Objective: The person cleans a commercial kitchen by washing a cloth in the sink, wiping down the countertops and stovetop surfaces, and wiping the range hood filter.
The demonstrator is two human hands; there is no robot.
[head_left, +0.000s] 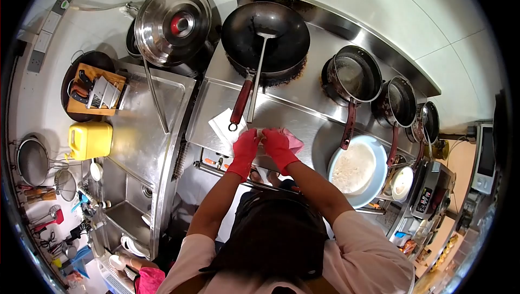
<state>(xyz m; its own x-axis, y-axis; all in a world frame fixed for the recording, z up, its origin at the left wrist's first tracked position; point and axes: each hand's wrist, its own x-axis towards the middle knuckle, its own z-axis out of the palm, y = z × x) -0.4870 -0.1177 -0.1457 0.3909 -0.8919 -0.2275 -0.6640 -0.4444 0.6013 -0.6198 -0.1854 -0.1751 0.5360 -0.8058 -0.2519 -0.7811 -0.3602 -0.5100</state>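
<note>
My left hand (246, 145) and my right hand (277, 143), both in red rubber gloves, are close together at the front edge of the steel stove counter (211, 99). Their fingers are closed and nearly meet. A pink cloth (294, 141) sticks out behind my right hand, which grips it. What lies in my left fingers is hidden. A white cloth or paper (221, 125) lies left of my left hand. Just beyond, the red handle (241, 99) of a black wok (235, 26) points toward me, with a long-handled metal ladle (255, 85) resting in the wok.
On the right stand a blue basin (381, 177) of cloudy liquid and several saucepans (360, 72). On the left are a large lidded pot (157, 23), a knife block (89, 91), a yellow jug (92, 140) and a sink (127, 221). Another person's pink-clothed arm (149, 279) shows lower left.
</note>
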